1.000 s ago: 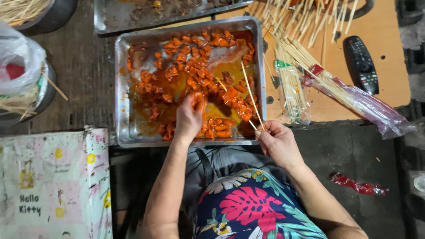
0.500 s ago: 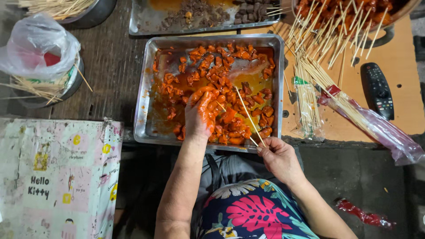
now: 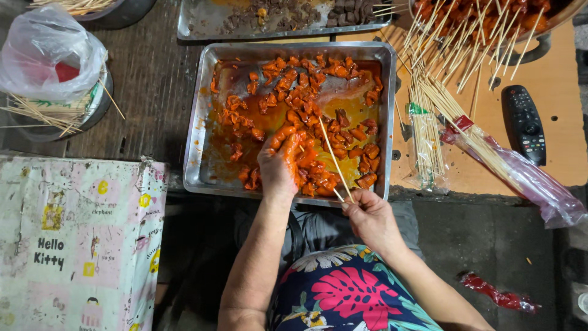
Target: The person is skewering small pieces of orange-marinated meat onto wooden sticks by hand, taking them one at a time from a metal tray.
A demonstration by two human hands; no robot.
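Lifting my left hand (image 3: 278,162) off the tray (image 3: 199,122), its grip now clamped on marinated meat (image 3: 288,138); my right hand (image 3: 367,214) pinches the skewer (image 3: 334,156) beside it.

Quick count: two hands in the shot, left hand (image 3: 278,162) and right hand (image 3: 369,214), and two metal trays, the marinated meat tray (image 3: 195,132) plus a second tray (image 3: 202,30) behind it. One black remote (image 3: 524,122), two plastic-wrapped skewer packs (image 3: 425,147) (image 3: 514,175), one white plastic bag (image 3: 49,55). The orange meat chunks (image 3: 306,104) and the loose skewers (image 3: 441,55) are way too many to count.
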